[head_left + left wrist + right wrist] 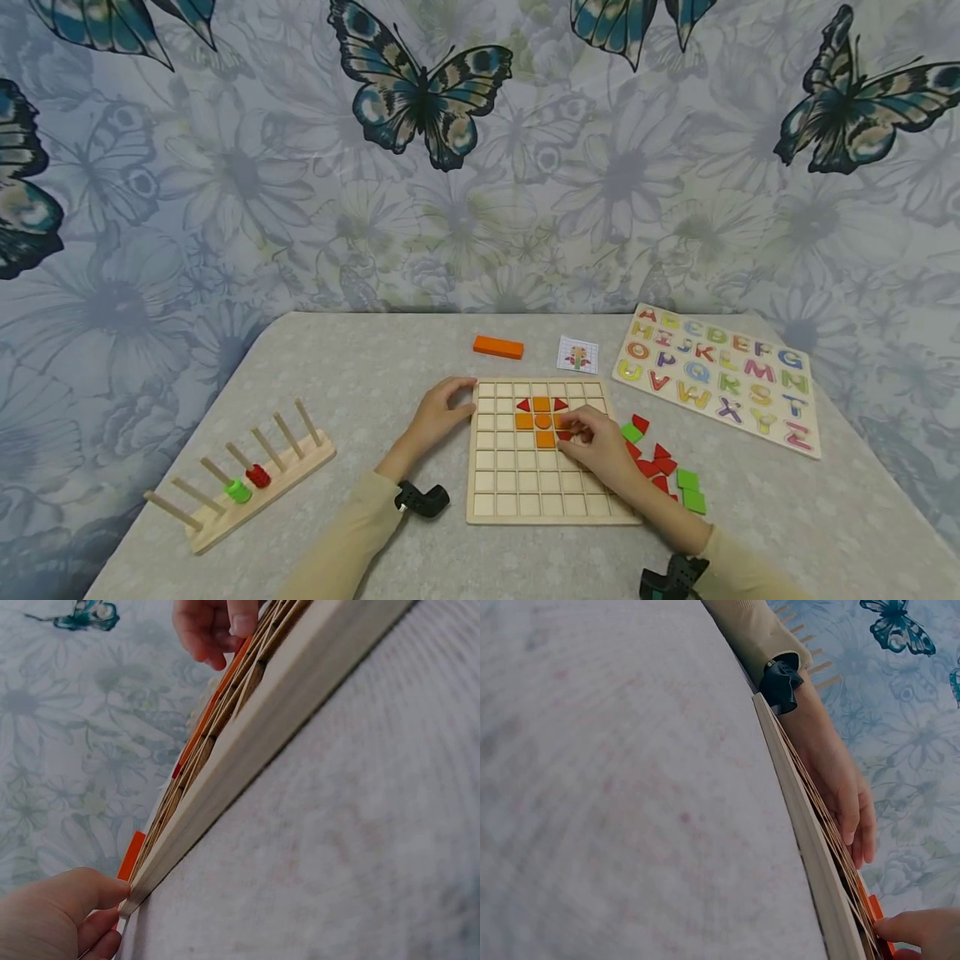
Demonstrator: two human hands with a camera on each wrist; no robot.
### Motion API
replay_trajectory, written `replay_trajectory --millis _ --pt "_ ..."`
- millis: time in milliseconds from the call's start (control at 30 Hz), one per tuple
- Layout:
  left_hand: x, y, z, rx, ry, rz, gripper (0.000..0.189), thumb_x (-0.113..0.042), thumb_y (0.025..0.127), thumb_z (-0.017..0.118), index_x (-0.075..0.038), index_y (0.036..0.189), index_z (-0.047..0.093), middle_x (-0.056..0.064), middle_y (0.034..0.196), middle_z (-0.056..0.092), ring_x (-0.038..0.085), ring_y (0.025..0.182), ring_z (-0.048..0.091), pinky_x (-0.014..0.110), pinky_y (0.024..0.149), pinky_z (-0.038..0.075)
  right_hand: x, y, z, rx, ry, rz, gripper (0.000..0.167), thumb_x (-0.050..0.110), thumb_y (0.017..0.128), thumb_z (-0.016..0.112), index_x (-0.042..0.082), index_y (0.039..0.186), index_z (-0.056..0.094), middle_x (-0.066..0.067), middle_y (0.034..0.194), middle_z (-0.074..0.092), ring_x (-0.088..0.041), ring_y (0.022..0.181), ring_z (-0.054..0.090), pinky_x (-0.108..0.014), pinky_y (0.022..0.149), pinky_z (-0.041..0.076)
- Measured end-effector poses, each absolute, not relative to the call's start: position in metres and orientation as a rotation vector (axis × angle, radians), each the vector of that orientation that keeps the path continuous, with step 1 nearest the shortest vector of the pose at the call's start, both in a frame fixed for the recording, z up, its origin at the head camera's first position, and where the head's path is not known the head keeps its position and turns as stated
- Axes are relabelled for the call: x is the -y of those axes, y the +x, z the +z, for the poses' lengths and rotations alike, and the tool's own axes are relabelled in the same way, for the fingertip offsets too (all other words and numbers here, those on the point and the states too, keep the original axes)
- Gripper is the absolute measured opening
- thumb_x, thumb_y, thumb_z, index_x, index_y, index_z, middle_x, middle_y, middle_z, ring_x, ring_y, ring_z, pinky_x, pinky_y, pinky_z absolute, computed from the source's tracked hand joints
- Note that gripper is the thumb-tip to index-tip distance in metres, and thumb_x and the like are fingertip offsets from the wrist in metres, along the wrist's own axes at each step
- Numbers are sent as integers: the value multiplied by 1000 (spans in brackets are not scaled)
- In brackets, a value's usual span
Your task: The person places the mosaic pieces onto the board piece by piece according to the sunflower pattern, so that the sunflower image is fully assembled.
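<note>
A square wooden grid board (497, 483) lies on the table before me. My left hand (442, 408) holds it at the far left corner, thumb against the edge, as the left wrist view also shows. Near the centre of the grid sit orange square tiles (542, 404) around an orange round tile (543, 422), with red triangle tiles (523, 406) at the upper corners. My right hand (600, 446) reaches over the board and pinches a red triangle tile (565, 435) at the pattern's lower right. Its fingers partly cover the orange square there.
Loose red tiles (662, 452) and green tiles (687, 480) lie right of the board. Behind it are an orange bar (498, 347) and a pattern card (577, 355). A letter puzzle (712, 375) stands back right; a peg rack (262, 492) with two beads is at left.
</note>
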State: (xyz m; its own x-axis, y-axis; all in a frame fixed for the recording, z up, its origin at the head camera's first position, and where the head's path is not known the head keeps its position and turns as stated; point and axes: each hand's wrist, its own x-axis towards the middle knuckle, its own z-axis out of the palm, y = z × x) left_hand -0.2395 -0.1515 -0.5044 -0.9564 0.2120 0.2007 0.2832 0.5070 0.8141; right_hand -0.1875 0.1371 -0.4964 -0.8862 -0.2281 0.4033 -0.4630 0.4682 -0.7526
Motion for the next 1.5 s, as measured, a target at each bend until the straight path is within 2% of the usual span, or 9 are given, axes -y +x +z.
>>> replay_trajectory --millis 267,633,833,1200,1500 --pt "151 -240 -503 2652 -426 -1486 41 -11 86 68 -7 127 59 9 131 59 25 131 48 43 113 37 -138 -190 -497 2532 612 1375 27 3 74 78 6 99 69 -4 92 67 -14 77 58 -16 65 47" --pt "151 -237 -503 2662 -407 -1472 41 -13 87 67 -7 127 60 9 132 59 25 130 49 43 113 37 -138 -189 -494 2501 659 1407 24 2 76 76 3 98 68 -7 91 67 -17 77 59 -17 66 50" --pt "150 -236 -501 2670 -407 -1486 41 -13 88 67 -7 127 59 9 133 58 25 131 48 43 112 38 -147 -192 -487 2479 631 1447 19 0 80 71 0 99 68 -12 92 67 -12 79 59 -18 68 51" --pt "148 -237 -500 2653 -418 -1487 41 -11 87 67 -6 127 59 10 132 59 27 130 49 44 112 38 -198 -186 -478 2550 461 1384 19 8 87 68 2 105 68 -10 99 67 1 82 55 -17 69 51" --pt "148 -239 -502 2658 -394 -1509 41 -11 86 68 -7 127 60 9 133 59 25 131 48 41 113 36 -255 -172 -485 2681 263 1218 23 5 84 70 3 107 67 -10 98 67 6 80 52 -13 69 49"
